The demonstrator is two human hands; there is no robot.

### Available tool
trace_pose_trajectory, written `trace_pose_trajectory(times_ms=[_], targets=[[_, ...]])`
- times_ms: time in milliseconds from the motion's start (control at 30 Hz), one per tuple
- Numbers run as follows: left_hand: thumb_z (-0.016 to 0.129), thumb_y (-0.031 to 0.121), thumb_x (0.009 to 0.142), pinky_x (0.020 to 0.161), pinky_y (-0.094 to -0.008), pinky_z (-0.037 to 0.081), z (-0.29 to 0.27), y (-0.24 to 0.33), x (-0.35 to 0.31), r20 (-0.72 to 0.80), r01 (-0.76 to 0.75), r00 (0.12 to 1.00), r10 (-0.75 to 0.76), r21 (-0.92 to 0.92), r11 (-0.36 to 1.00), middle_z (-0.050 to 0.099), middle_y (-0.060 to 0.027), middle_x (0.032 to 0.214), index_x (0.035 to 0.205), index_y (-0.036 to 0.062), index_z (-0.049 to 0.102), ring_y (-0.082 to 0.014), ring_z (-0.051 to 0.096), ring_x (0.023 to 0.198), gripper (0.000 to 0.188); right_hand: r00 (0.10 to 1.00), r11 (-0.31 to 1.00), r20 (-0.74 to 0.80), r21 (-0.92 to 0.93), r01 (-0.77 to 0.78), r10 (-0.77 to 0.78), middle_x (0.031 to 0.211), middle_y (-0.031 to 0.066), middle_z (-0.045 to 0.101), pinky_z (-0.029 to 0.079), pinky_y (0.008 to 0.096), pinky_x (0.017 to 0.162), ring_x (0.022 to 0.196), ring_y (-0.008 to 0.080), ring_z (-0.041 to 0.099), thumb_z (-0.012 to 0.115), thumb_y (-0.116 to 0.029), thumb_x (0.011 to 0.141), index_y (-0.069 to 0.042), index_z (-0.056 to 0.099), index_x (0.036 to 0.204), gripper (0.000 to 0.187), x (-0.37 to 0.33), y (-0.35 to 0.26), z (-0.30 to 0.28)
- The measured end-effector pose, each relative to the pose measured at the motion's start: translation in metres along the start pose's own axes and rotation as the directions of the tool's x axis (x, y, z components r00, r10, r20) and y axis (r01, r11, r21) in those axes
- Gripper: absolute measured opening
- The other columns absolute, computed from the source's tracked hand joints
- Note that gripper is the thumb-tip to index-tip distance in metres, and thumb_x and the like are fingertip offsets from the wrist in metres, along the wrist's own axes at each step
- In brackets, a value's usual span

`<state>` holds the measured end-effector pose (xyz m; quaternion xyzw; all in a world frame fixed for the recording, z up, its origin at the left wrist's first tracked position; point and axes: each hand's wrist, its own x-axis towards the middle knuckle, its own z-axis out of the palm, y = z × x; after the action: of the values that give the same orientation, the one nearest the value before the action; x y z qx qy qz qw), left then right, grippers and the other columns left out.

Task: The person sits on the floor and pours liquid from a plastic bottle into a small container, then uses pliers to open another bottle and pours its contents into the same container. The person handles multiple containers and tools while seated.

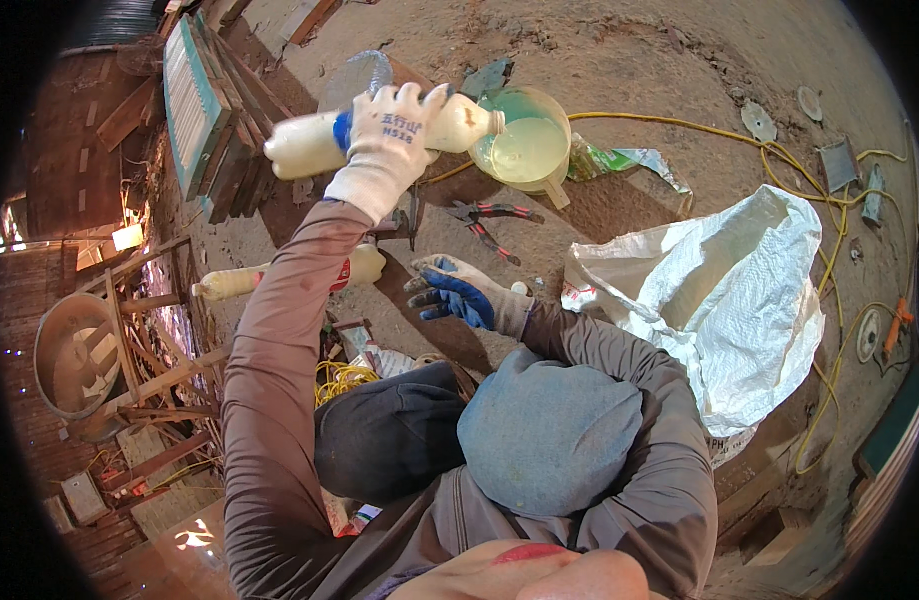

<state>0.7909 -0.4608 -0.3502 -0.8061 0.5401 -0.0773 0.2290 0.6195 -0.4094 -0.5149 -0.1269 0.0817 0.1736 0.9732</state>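
Observation:
My left hand [391,140], in a white glove, grips a large plastic bottle [304,146] of pale cream liquid with a blue label. The bottle lies nearly sideways, its mouth at the left rim of a translucent yellowish pitcher [555,112]. Pale yellow-green liquid fills part of the pitcher, which stands on the ground. My right hand [464,290], in a white glove with a blue palm, is held near my knee, fingers curled but apart, with nothing in them. A second cream-filled bottle [364,265] lies partly behind my left forearm. Red-handled pliers [497,211] lie between pitcher and right hand.
At right sits a gaping white woven sack [749,290]. A yellow hose or cable [669,121] runs across the ground. A green crumpled wrapper [604,160] lies beside the pitcher. Wooden frames [204,120] lean at upper left; a round metal tub [64,350] stands lower left.

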Motion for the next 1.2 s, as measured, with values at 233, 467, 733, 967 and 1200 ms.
trace_pose_trajectory(times_ms=[233, 467, 733, 967, 1200], targets=[[0.083, 0.036, 0.066, 0.092, -0.0428, 0.047, 0.059, 0.001, -0.029, -0.128, 0.073, 0.976, -0.176, -0.567, 0.82, 0.06, -0.0092, 0.118, 0.135, 0.018, 0.048, -0.029, 0.06, 0.108, 0.08, 0.999, 1.0, -0.034, 0.007, -0.003, 0.004, 0.122, 0.0122, 0.06, 0.055, 0.0407, 0.085, 0.105, 0.0249, 0.064, 0.057, -0.031, 0.099, -0.013, 0.044, 0.131, 0.039, -0.003, 0.002, -0.003], [0.087, 0.011, 0.059, 0.092, -0.0378, 0.05, 0.076, 0.004, -0.046, -0.405, -0.255, 0.884, -0.234, -0.837, 0.484, 0.062, -0.0135, 0.118, 0.124, 0.0067, 0.054, -0.033, 0.062, 0.108, 0.074, 0.999, 1.0, -0.02, -0.01, -0.029, 0.028, 0.12, 0.0122, 0.061, 0.056, 0.0402, 0.083, 0.102, 0.0256, 0.065, 0.058, -0.033, 0.098, -0.012, 0.046, 0.129, 0.039, -0.001, 0.008, -0.009], [0.087, 0.007, 0.062, 0.096, -0.035, 0.049, 0.068, -0.004, -0.049, -0.486, -0.362, 0.819, -0.305, -0.85, 0.382, 0.063, -0.0125, 0.121, 0.124, 0.0053, 0.054, -0.0255, 0.063, 0.111, 0.07, 0.998, 0.999, -0.068, 0.046, -0.016, 0.019, 0.107, 0.0103, 0.065, 0.058, 0.0349, 0.073, 0.089, 0.021, 0.068, 0.058, -0.028, 0.099, -0.011, 0.049, 0.121, 0.029, -0.004, 0.012, -0.006], [0.086, 0.006, 0.061, 0.094, -0.0358, 0.05, 0.069, -0.005, -0.047, -0.518, -0.365, 0.796, -0.314, -0.824, 0.432, 0.063, -0.0124, 0.118, 0.123, 0.0059, 0.055, -0.0282, 0.063, 0.109, 0.069, 0.999, 0.998, -0.052, 0.056, -0.012, 0.015, 0.109, 0.0113, 0.064, 0.057, 0.0351, 0.076, 0.095, 0.024, 0.067, 0.057, -0.026, 0.099, -0.01, 0.047, 0.124, 0.031, -0.005, 0.013, -0.012], [0.087, 0.009, 0.06, 0.094, -0.0365, 0.05, 0.065, -0.009, -0.05, -0.48, -0.323, 0.806, -0.346, -0.847, 0.422, 0.064, -0.0122, 0.118, 0.124, 0.0064, 0.055, -0.0289, 0.063, 0.109, 0.071, 0.997, 1.0, -0.074, 0.025, -0.019, 0.021, 0.11, 0.0109, 0.064, 0.056, 0.0359, 0.076, 0.096, 0.0237, 0.066, 0.057, -0.027, 0.099, -0.01, 0.048, 0.123, 0.031, -0.008, 0.013, -0.008]])
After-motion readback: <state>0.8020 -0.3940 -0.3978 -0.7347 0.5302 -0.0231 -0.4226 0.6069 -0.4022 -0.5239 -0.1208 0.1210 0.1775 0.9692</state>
